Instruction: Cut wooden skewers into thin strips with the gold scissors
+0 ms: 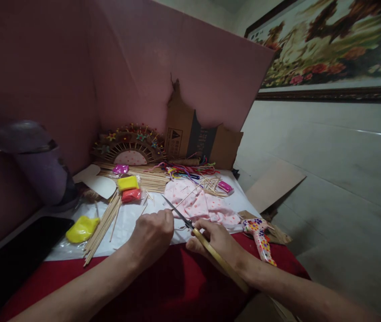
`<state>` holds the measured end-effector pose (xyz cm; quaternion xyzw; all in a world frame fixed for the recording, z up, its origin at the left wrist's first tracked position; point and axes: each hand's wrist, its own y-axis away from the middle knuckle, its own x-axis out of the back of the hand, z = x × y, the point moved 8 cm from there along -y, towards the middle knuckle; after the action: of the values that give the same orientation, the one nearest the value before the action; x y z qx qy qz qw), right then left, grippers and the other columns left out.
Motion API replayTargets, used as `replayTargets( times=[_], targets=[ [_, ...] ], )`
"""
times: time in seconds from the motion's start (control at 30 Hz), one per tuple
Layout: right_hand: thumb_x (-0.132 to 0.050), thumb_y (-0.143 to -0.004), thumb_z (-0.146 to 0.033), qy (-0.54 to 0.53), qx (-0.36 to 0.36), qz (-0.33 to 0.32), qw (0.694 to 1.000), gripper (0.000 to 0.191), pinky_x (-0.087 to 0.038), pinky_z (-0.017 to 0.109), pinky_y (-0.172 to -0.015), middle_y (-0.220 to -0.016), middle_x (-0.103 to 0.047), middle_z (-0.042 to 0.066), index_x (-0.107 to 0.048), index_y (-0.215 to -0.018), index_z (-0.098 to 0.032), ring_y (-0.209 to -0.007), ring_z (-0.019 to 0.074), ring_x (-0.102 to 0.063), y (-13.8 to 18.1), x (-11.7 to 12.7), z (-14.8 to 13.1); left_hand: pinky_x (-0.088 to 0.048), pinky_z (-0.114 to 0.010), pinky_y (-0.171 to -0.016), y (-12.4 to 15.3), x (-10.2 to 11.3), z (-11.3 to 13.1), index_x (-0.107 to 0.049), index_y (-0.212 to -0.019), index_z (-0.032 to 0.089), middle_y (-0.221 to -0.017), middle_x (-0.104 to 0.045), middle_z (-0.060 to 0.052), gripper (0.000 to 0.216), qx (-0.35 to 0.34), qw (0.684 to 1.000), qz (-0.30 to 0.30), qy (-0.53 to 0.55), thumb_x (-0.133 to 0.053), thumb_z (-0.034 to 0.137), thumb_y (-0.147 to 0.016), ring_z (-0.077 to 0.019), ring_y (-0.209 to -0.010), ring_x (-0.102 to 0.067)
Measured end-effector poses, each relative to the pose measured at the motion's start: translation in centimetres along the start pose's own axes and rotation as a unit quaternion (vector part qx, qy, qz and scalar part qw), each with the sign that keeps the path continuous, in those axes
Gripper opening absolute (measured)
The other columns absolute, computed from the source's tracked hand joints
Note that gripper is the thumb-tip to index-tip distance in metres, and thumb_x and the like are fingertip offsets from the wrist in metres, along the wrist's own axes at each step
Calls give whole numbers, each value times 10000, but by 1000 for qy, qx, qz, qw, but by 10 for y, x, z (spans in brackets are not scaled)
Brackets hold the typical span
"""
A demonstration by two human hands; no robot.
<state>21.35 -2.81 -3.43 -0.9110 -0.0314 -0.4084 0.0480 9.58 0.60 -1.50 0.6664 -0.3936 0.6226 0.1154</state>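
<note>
My right hand (218,241) is closed round a pair of scissors (195,231) with long yellow handles, the dark blades pointing up and left. My left hand (152,235) is closed in a pinch just left of the blades, holding a thin wooden stick (187,197) that runs up to the right over a pink spotted cloth (201,203). Both hands hover over the front of a white sheet (130,219) on a red table cover (177,286).
A bundle of wooden sticks (102,226) lies left of my hands, with yellow (82,229), yellow (128,183) and orange (131,195) clay packets nearby. A stick fan model (128,145), coloured cords (190,171), a flowered glue gun (260,237), cardboard (190,134) and a pink board (143,62) surround the table.
</note>
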Motion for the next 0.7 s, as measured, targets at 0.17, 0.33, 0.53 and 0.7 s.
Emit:
replayTargets(
  times=[0.17,0.33,0.53,0.7],
  targets=[
    [-651,-672,-493,6,-12,16,1000,350,-279,206,-489,-598,-498,-31,-511,-701,-173,-541,99,-392,-1,1,-1,-376,-282,-435,1,3,2,-571,-735,114,-614,-593,-97,277,-3,1000,22,-14,-307,33,-738,-213,-504,-578],
    [-638,-699,-435,-1,8,5,1000,289,-312,210,-520,-665,-560,-14,-561,-785,-169,-587,114,-462,-8,1,-4,-332,-276,-440,-4,5,-12,-579,-717,108,-619,-608,-111,276,34,999,21,4,-315,27,-729,-222,-514,-587],
    [-626,-679,-530,26,-32,1,999,401,-325,217,-533,-742,-597,0,-542,-864,-184,-640,140,-518,-23,14,9,-251,-265,-454,-6,25,-88,-580,-679,123,-552,-575,-90,234,233,964,117,48,-373,149,-785,-200,-500,-546],
    [-652,-669,-442,180,4,28,983,377,-301,230,-564,-840,-614,26,-535,-935,-202,-711,164,-532,-51,14,12,-285,-222,-414,-10,6,-101,-540,-639,155,-441,-419,31,249,233,815,128,515,-442,324,-793,-97,-384,-400]
  ],
)
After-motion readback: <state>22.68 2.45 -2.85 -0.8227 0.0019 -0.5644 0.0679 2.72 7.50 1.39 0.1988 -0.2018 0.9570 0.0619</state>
